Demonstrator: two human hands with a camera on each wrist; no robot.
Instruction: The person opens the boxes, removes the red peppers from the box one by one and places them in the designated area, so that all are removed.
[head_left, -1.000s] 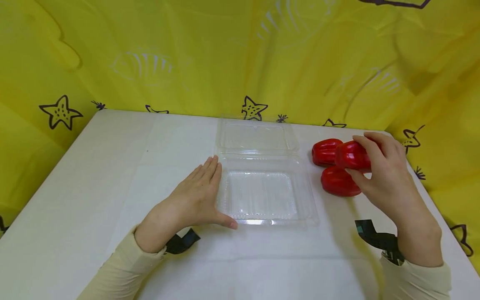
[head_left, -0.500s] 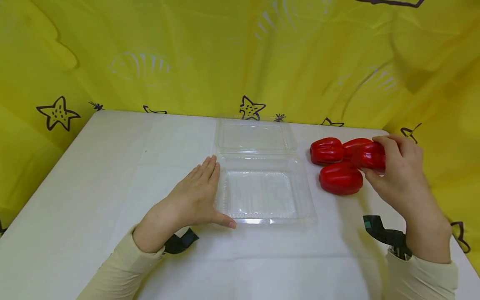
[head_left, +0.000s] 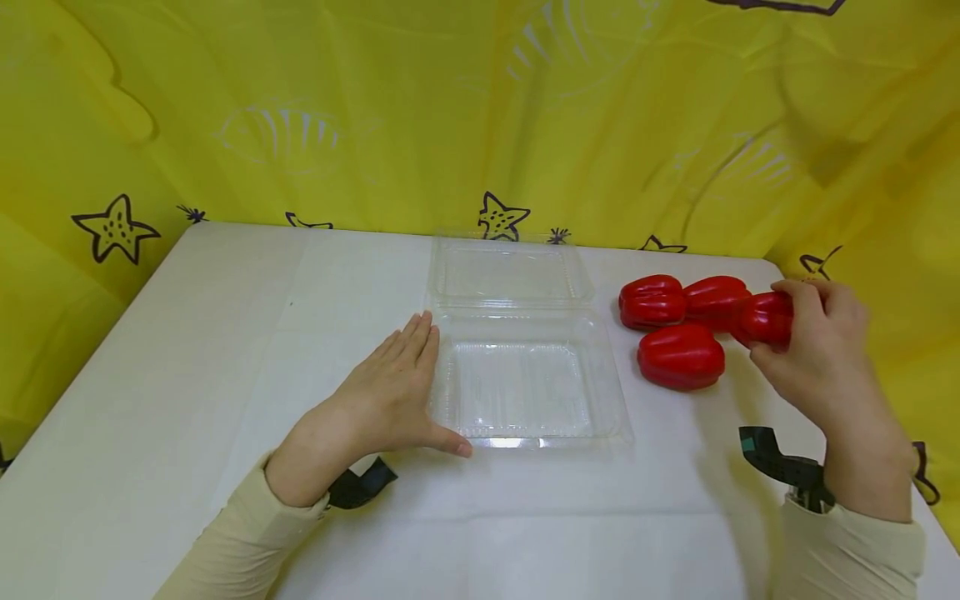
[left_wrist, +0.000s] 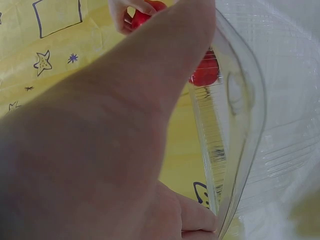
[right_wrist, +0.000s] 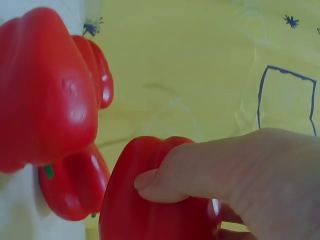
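My right hand (head_left: 821,354) grips a red bell pepper (head_left: 767,320) between thumb and fingers at the right of the table. In the right wrist view the thumb (right_wrist: 165,182) lies across that pepper's side. Three more red bell peppers sit just left of it: one at the back left (head_left: 651,302), one beside it (head_left: 714,300) and one in front (head_left: 681,357). My left hand (head_left: 386,392) rests with fingers straight along the left edge of a clear plastic clamshell container (head_left: 525,387), thumb at its front corner. The container's lid (head_left: 513,273) lies folded back behind it.
The white table (head_left: 225,350) meets a yellow curtain (head_left: 375,117) printed with starfish and fish at its back and sides. Black wrist mounts (head_left: 363,483) stick out by both sleeves.
My right hand has moved right and slightly down with its pepper, away from the other peppers, uncovering the one behind. The left hand has stayed at the container.
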